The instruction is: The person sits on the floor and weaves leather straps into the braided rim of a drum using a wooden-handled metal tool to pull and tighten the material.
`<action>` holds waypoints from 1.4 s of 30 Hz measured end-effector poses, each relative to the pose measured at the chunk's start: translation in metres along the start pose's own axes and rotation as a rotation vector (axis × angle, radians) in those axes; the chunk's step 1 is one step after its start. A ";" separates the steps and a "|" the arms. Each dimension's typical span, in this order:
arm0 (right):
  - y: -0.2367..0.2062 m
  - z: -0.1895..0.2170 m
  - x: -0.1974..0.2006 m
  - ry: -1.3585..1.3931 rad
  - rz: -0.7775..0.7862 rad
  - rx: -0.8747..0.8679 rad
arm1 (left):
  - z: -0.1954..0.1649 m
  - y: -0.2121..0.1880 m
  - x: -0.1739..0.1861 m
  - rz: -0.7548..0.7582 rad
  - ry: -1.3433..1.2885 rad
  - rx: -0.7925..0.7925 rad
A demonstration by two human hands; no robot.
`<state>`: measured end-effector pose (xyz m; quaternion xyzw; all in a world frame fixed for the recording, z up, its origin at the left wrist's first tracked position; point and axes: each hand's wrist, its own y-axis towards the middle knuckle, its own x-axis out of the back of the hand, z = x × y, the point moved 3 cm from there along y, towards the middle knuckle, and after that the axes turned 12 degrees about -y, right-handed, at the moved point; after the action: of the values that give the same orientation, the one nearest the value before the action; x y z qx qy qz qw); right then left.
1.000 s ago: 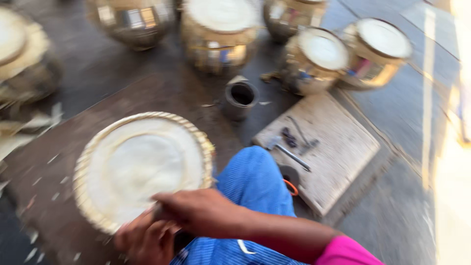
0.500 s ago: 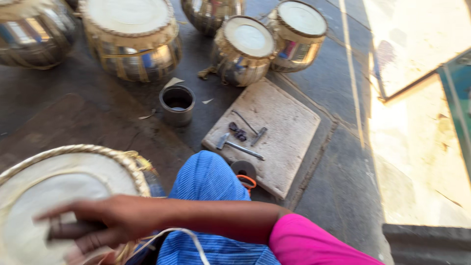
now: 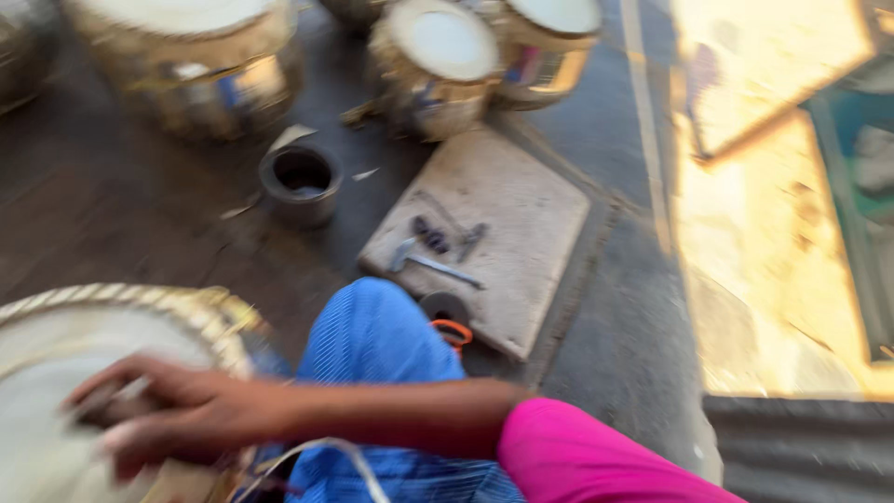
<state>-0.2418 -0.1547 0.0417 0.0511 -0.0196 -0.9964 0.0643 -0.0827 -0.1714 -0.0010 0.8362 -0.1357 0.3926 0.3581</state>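
Here my right hand (image 3: 182,410) lies across the pale skin of the big drum (image 3: 65,373), fingers curled loosely around something dark and slim that blur keeps me from identifying; how tight the hold is I cannot tell. My left hand is out of sight. Beyond the drum, past my blue-clad knee (image 3: 372,335), sits the stone slab (image 3: 521,233) with small tools, and a dark cup (image 3: 300,183) farther off. Since half a second ago my hand has barely shifted on the drum.
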 end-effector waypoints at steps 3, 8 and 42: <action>-0.027 0.051 0.035 -0.071 -0.074 0.013 | 0.005 -0.018 0.032 0.020 0.040 0.075; -0.047 0.092 0.138 -0.398 -0.530 0.496 | 0.006 -0.035 0.038 -0.077 -0.039 0.161; 0.045 0.050 -0.023 0.082 -0.374 0.282 | 0.013 -0.020 0.063 -0.152 -0.276 0.180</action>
<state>-0.2185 -0.1942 0.0954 0.1027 -0.1459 -0.9755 -0.1284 -0.0238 -0.1634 0.0311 0.9186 -0.0843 0.2563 0.2886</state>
